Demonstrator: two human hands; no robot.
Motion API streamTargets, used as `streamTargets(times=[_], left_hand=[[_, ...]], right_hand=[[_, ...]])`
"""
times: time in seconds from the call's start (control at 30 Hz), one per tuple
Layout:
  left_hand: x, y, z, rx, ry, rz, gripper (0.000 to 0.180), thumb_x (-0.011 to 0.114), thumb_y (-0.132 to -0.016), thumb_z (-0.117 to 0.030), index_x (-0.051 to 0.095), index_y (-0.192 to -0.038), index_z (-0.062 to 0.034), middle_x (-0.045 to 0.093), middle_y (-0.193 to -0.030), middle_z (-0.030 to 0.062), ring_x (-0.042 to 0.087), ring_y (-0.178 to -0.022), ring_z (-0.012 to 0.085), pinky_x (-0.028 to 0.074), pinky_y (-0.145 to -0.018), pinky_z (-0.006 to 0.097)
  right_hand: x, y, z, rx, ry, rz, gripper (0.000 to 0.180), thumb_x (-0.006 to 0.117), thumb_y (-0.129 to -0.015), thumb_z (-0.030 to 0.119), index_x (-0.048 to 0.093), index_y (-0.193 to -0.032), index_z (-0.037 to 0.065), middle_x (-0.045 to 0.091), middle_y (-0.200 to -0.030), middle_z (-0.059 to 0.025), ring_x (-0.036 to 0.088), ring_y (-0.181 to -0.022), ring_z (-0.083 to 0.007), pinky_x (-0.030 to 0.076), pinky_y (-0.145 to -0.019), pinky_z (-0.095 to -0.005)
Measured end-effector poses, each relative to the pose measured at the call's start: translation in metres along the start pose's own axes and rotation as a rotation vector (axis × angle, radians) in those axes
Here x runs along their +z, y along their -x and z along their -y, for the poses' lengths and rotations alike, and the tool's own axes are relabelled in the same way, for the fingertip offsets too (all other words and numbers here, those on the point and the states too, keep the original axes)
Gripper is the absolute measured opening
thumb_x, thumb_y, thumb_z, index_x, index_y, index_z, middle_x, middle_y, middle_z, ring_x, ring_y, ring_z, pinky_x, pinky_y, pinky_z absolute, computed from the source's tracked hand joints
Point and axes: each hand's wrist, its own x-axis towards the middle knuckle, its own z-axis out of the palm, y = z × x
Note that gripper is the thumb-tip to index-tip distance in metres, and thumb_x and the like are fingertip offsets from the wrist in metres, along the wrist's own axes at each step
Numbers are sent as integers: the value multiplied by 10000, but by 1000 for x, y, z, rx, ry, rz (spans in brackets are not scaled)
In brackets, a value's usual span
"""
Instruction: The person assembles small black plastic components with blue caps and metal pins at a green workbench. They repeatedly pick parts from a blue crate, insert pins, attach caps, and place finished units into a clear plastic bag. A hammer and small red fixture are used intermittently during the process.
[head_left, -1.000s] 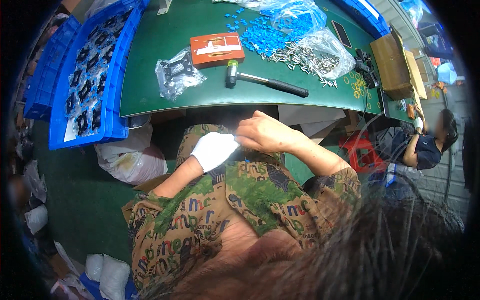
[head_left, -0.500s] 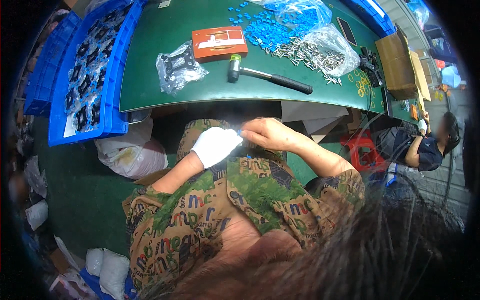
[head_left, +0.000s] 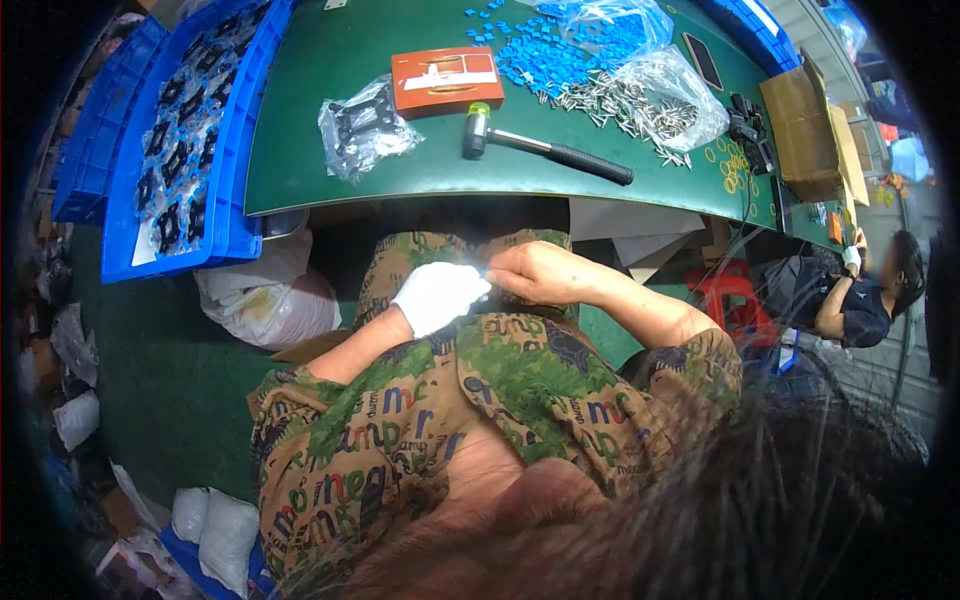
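Over my lap, just below the front edge of the table, my two hands meet fingertip to fingertip. My left hand (head_left: 440,297), in a white glove, is closed with its fingers pressed together. My bare right hand (head_left: 540,273) is closed too, thumb and fingers pinched against the glove's tips. Whatever lies between them is too small and hidden to make out. Beyond the hands, on the green table (head_left: 400,190), a mallet (head_left: 550,150) with a black grip and a green-and-black head lies on its side.
An orange-red box (head_left: 446,98) and a bagged black part (head_left: 360,130) lie behind the mallet. Blue plastic pieces (head_left: 540,65) and metal pins (head_left: 625,110) are heaped farther back. A blue crate (head_left: 228,190) of bagged black parts stands left. Another person (head_left: 860,300) sits at right.
My hands stay together over my lap, with slight finger movement. A small blue bit that showed between the fingertips is now hidden. The whole view has shifted slightly.
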Motion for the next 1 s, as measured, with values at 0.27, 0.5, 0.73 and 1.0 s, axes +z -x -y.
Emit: streamTargets(times=[0.27, 0.5, 0.73, 1.0], left_hand=[[3, 2, 1, 5, 17, -11, 178, 565, -970, -229, 709, -932, -132, 685, -824, 99, 675, -748, 308, 533, -645, 446], [3, 1, -3, -308, 519, 105, 241, 590, -1008, -274, 727, -977, -78, 699, -802, 60, 663, -709, 202, 529, -650, 347], [-7, 19, 23, -426, 1068, 125, 307, 631, -1009, -239, 693, -1214, -19, 733, -964, 49, 658, -836, 116, 531, -741, 280], [-156, -9, 11, -203, 648, -450, 344, 529, -1031, -145, 601, -1325, 19, 721, -995, 45, 646, -963, 129, 503, -929, 297]], right_hand=[[1, -2, -1, -28, 41, -20, 327, 542, -1014, 310, 655, -956, 9, 673, -901, -238, 656, -916, -444, 515, -832, -519], [11, -5, -18, -87, -130, -40, 368, 528, -1056, 334, 652, -927, 13, 674, -834, -168, 670, -779, -333, 536, -734, -443], [7, -19, -20, 140, -708, 253, 471, 521, -1084, 416, 621, -809, 47, 517, -681, 46, 469, -590, -60, 429, -549, -261], [-72, -1, -21, -92, 828, -932, 308, 731, -894, 326, 665, -1089, 97, 635, -1041, -83, 600, -1017, -274, 453, -850, -435]])
